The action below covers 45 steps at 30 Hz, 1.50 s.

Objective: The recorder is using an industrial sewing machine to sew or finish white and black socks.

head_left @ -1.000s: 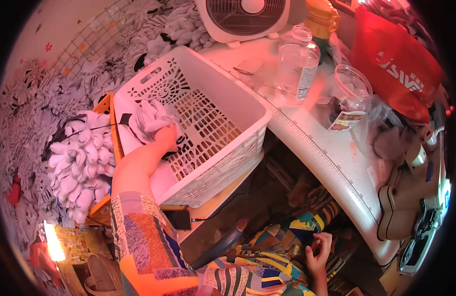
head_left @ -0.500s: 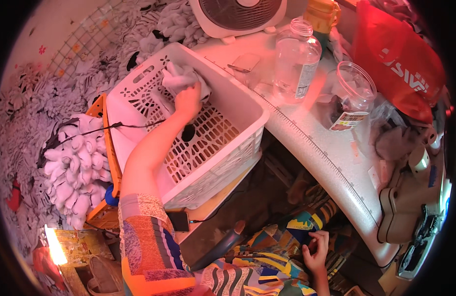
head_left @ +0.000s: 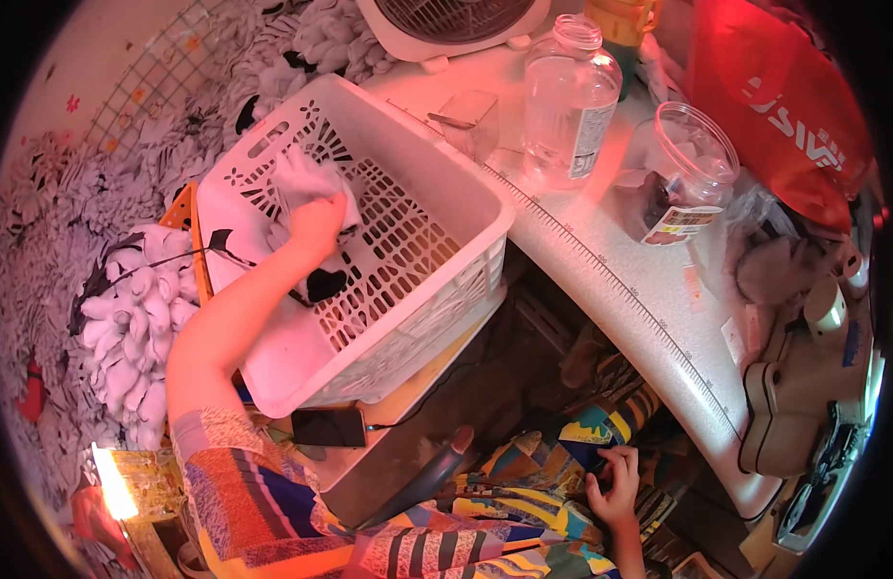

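My left hand point(head_left: 318, 230) reaches into the white plastic basket point(head_left: 456, 261) and grips a bunched piece of white fabric point(head_left: 309, 180) near the left inner wall. My fingertips are partly hidden by the cloth. Below the hand, a small black piece point(head_left: 326, 284) lies against the slotted basket floor. A thin black strip point(head_left: 222, 243) trails over the basket's left rim. My right hand point(head_left: 615, 485) rests on my lap on patterned clothing; its fingers are loosely curled and apart, holding nothing.
Beside the basket lies a heap of white fabric bundles point(head_left: 138, 314). On the table point(head_left: 601, 251), to the right, stand a clear jar point(head_left: 567, 111) and an open tub point(head_left: 693, 164), near a red bag point(head_left: 770, 116). A fan point(head_left: 456, 19) is behind; a phone point(head_left: 329, 427) sits below the basket.
My left hand has drawn the white fabric left and slightly down inside the basket. More of the black piece shows below it. My right hand stays on my lap.
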### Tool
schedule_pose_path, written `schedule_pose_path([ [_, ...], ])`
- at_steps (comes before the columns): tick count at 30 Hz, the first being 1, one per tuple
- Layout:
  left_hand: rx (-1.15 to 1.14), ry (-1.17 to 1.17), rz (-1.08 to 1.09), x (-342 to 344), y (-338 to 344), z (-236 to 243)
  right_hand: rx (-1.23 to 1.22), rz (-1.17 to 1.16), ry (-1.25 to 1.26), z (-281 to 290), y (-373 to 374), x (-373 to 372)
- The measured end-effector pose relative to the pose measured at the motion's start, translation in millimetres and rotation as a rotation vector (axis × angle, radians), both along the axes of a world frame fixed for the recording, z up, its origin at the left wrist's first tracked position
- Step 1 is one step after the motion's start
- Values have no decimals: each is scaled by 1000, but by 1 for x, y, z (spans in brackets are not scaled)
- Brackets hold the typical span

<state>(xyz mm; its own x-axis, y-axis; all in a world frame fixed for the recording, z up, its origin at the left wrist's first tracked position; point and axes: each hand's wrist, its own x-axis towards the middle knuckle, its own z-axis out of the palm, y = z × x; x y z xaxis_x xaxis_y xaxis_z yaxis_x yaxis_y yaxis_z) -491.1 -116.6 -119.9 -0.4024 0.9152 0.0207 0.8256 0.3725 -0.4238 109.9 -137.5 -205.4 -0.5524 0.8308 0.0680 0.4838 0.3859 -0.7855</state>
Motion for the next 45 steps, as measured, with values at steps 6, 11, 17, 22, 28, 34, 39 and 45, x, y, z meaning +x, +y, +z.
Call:
schedule_pose_path([
  [6,22,481,-75,2,-24,22,28,10,-1,0,4,-1],
  [11,-247,-207,249,-28,-54,-18,33,50,-33,-3,5,0],
  [17,-364,-678,522,-28,-39,0,29,36,-69,-2,0,5],
  [22,-221,-743,911,-9,-24,72,34,41,-76,-2,0,10],
  [28,-382,-36,545,-25,-13,79,59,46,-75,4,4,8],
  [34,-110,-378,530,-108,-36,-32,59,40,-125,13,3,17],
  [39,-225,-362,657,-80,-22,17,88,-62,-170,28,-11,44],
  [45,-419,91,631,-18,-44,111,87,-152,-119,27,-16,60],
])
